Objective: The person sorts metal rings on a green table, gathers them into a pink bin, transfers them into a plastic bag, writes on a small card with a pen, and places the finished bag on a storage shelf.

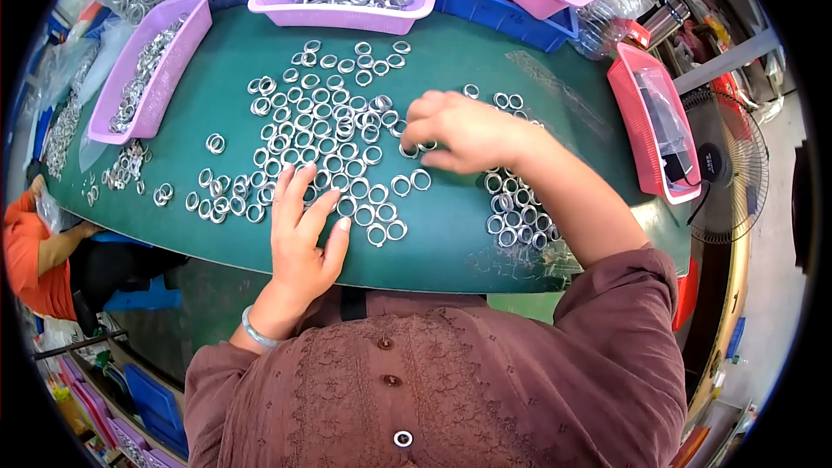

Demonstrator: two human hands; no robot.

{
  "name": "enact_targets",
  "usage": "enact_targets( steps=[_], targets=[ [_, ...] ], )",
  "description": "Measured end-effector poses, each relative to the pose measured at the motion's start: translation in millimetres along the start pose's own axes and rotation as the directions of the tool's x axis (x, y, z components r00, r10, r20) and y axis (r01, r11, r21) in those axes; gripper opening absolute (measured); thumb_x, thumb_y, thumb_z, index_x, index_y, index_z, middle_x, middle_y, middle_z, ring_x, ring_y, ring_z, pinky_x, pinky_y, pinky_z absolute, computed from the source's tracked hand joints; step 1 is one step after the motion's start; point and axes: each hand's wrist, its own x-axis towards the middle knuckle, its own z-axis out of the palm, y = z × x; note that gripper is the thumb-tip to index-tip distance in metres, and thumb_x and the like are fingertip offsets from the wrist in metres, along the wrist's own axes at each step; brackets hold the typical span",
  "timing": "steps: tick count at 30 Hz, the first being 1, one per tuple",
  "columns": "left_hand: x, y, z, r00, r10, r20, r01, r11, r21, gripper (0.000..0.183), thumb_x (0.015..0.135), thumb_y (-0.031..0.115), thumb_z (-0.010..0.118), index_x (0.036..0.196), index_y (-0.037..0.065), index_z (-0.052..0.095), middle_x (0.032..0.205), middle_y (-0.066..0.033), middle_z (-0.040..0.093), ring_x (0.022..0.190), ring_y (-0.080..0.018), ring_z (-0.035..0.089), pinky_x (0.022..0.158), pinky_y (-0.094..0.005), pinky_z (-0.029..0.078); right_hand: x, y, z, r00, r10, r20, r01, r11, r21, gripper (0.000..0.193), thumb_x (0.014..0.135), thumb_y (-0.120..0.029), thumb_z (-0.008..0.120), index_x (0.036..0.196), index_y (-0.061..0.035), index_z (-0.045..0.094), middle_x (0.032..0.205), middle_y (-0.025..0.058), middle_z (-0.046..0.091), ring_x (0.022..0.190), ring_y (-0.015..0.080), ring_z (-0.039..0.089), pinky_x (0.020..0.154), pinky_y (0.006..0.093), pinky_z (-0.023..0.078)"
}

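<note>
Brown shirt [390, 381]: nearest my camera, buttoned front.
Ring spread [322, 120]: metal rings loose on the table, some overlapping. My landmark.
Left hand [302, 247]: near edge of ring spread, fingers splayed over rings, seems to grip nothing.
Right hand [464, 130]: right edge of ring spread, fingers curled down. I can't tell if a ring is pinched.
Ring cluster [520, 217]: smaller, right of ring spread, partly behind the right forearm.
Technique: I'd take rings by the rim, left touch light, lift instead of drag, forearm high over the cluster; a low sleeve could scatter it.
Green table [425, 251]: scuffed, nearer and right of ring spread.
Room: purple basket [338, 19] of rings beyond ring spread; pink basket [637, 134] and fan [732, 160] well right; co-worker in orange [39, 247] far left.
</note>
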Motion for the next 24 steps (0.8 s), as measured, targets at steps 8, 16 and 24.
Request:
enact_targets(
  steps=[8, 16, 24],
  targets=[
    [-2, -2, 1, 0.999, 0.029, -0.025, -0.029, 0.999, 0.014, 0.031, 0.074, 0.008, 0.065, 0.103, 0.0, 0.061, 0.126, -0.0223, 0.047, 0.12, -0.0459, 0.04, 0.099, -0.0503, 0.033, -29, -2, -9, 0.989, 0.124, 0.086, -0.111, 0.983, -0.144, 0.01, 0.069, -0.007, 0.064, 0.078, -0.0043, 0.063, 0.083, 0.0077, 0.054, 0.085, 0.0279, 0.052, 0.079, 0.0396, 0.043],
    [-1, -2, 1, 0.999, 0.024, -0.033, -0.024, 1.0, 0.006, 0.03, 0.073, 0.008, 0.065, 0.102, 0.0, 0.062, 0.126, -0.0219, 0.048, 0.119, -0.0458, 0.041, 0.099, -0.0503, 0.033, -10, -39, 18, 0.997, -0.079, -0.021, 0.078, 0.997, -0.023, 0.019, 0.07, -0.01, 0.065, 0.088, -0.0072, 0.06, 0.093, 0.0068, 0.053, 0.094, 0.0263, 0.05, 0.081, 0.0377, 0.042],
    [-4, -3, 2, 0.997, 0.009, -0.074, -0.011, 1.0, -0.026, 0.03, 0.072, 0.007, 0.066, 0.102, 0.001, 0.063, 0.125, -0.0206, 0.049, 0.119, -0.0444, 0.042, 0.099, -0.0495, 0.034, -30, -51, -3, 0.995, 0.049, 0.09, -0.031, 0.98, -0.195, 0.01, 0.068, -0.012, 0.063, 0.075, -0.0066, 0.06, 0.085, 0.0058, 0.052, 0.09, 0.0247, 0.05, 0.079, 0.0375, 0.041]
  ],
)
